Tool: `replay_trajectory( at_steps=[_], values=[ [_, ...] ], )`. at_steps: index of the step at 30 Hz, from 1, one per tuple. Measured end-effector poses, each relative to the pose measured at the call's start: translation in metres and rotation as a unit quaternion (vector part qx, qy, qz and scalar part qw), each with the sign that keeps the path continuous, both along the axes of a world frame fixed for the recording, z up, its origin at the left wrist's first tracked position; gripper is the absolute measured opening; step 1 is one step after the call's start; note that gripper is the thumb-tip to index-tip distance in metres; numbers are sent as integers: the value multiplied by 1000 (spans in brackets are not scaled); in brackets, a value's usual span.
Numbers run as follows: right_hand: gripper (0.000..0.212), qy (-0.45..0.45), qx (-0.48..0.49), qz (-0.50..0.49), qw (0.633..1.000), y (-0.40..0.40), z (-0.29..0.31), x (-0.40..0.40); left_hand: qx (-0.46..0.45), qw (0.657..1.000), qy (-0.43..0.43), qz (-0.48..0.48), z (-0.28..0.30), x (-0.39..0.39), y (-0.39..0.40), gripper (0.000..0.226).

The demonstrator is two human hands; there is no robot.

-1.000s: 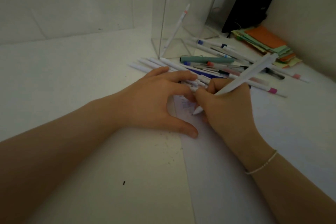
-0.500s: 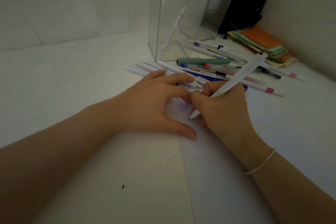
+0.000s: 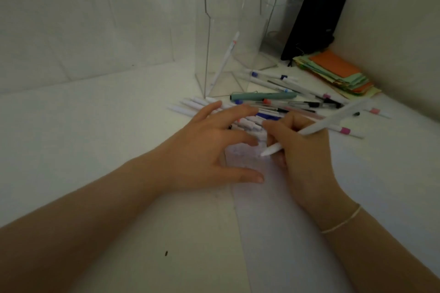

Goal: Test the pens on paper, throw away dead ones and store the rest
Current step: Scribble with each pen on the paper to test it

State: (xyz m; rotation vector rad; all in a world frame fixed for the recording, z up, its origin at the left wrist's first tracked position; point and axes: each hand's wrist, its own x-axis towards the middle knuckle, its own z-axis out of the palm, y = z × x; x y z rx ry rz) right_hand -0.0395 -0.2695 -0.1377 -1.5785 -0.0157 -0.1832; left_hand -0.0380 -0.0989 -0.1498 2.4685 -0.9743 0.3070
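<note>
My right hand (image 3: 302, 157) grips a white pen (image 3: 333, 121) in a writing hold, its tip down on the white paper sheet (image 3: 297, 233) near faint blue scribbles (image 3: 242, 154). Fingers spread, my left hand (image 3: 207, 150) presses flat on the sheet's left edge, just left of the pen tip. Behind both hands lies a pile of pens (image 3: 281, 104), among them a teal one (image 3: 264, 96) and white ones. A clear plastic box (image 3: 228, 38) stands behind the pile with one white pen (image 3: 225, 62) leaning inside.
A stack of orange and green paper notes (image 3: 338, 74) lies at the back right by the wall. Black upright objects (image 3: 316, 19) stand in the corner behind the clear box. A small dark speck (image 3: 166, 253) sits on the white table near me.
The view has tilted slightly. My right hand has shifted the pen tip a little over the scribble area, and my left fingers have spread wider on the paper.
</note>
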Motion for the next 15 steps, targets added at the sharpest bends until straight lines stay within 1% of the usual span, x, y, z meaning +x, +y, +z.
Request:
replay_trajectory(
  at_steps=[4, 6, 7, 9, 10, 12, 13, 15],
  values=[
    [26, -25, -62, 24, 997, 6, 2, -2, -55, 998, -13, 3, 0, -2, -13, 39],
    [22, -40, -56, 30, 997, 9, 7, -4, -79, 997, 6, 3, -2, -1, -14, 35],
    [24, -46, -33, 22, 998, 9, 11, -5, -87, 996, 18, 3, -3, -1, -14, 35],
    [38, -81, 26, -7, 996, 5, 17, -6, -91, 995, 29, 3, -5, 1, -13, 35],
    [45, -104, 34, -23, 994, 2, 19, -6, -92, 995, 31, 4, -6, 2, -12, 35],
    [56, -137, 9, -43, 990, 0, 20, -7, -93, 995, 32, 6, -6, 3, -11, 36],
    [56, -147, -7, -44, 988, 0, 18, -7, -92, 995, 31, 7, -7, 3, -11, 36],
    [49, -155, -25, -41, 987, 1, 15, -6, -86, 996, 31, 9, -7, 3, -11, 38]
  ],
)
